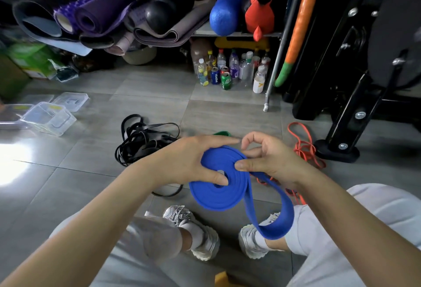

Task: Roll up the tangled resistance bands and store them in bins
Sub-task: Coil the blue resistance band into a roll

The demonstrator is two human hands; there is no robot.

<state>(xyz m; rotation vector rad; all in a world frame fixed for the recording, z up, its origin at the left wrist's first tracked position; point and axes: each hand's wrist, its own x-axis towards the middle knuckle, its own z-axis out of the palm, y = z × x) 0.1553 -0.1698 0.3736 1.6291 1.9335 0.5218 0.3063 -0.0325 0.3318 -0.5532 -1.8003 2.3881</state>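
Note:
A wide blue resistance band (216, 193) is wound into a flat coil held above my feet. My left hand (191, 159) grips the coil, thumb by its centre hole and fingers over the far edge. My right hand (268, 159) pinches the coil's outer wrap with thumb and fingers. The band's loose tail hangs in a loop down by my right knee. A tangle of black bands (143, 143) lies on the floor behind my left hand. An orange band (305, 147) lies tangled to the right. A bit of green band (222, 133) peeks out behind my hands.
Clear plastic bins (49, 118) and a lid (70, 101) sit on the grey tile floor at the left. Bottles and cans (230, 70) stand under a shelf of rolled mats. A black machine base (337, 152) stands at the right.

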